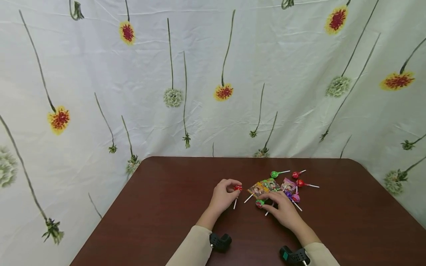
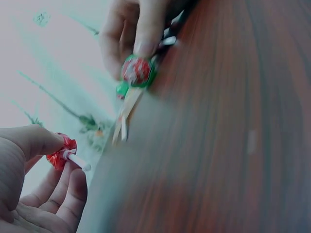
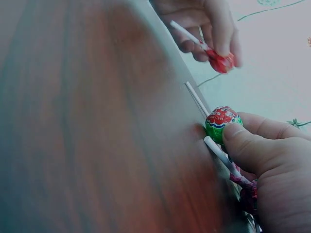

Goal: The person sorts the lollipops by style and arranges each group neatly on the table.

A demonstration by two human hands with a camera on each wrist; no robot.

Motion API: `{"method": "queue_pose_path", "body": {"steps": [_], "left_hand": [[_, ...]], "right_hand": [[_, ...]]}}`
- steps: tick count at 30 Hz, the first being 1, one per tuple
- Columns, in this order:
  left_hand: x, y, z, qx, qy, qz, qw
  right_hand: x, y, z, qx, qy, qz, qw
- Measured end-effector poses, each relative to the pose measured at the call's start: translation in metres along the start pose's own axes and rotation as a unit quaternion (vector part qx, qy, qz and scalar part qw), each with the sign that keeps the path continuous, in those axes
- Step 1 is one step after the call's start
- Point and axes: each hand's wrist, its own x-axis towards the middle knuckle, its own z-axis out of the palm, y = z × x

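Beige sleeves [image 1: 194, 246] reach over the surface [image 1: 163, 218]; left hand [image 1: 222, 195] pinches a red lollipop [image 1: 238, 187], right hand [image 1: 284, 209] apparently pinches a red-green lollipop [image 3: 222, 123].

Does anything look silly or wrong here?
Yes: on the white cloth behind the brown wood-grained table, the printed red-and-yellow flowers are upside down, heads below their stems. Among the round wrapped lollipops with white sticks, nothing looks spilled or broken.

Dark brown table [image 1: 149, 214]; on it, wrapped lollipops [image 1: 274, 174], orange-green packaging [image 1: 265, 185], pink packet [image 1: 287, 184], some probably overlapping.
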Motion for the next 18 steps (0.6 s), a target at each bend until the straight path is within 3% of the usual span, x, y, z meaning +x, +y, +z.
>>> {"method": "queue_pose_path", "body": {"steps": [18], "left_hand": [[0.002,-0.027,-0.062,0.02,0.027,-0.051,0.9981]], "right_hand": [[0.0,0.0,-0.002,0.001,-0.008,0.004,1.0]]}}
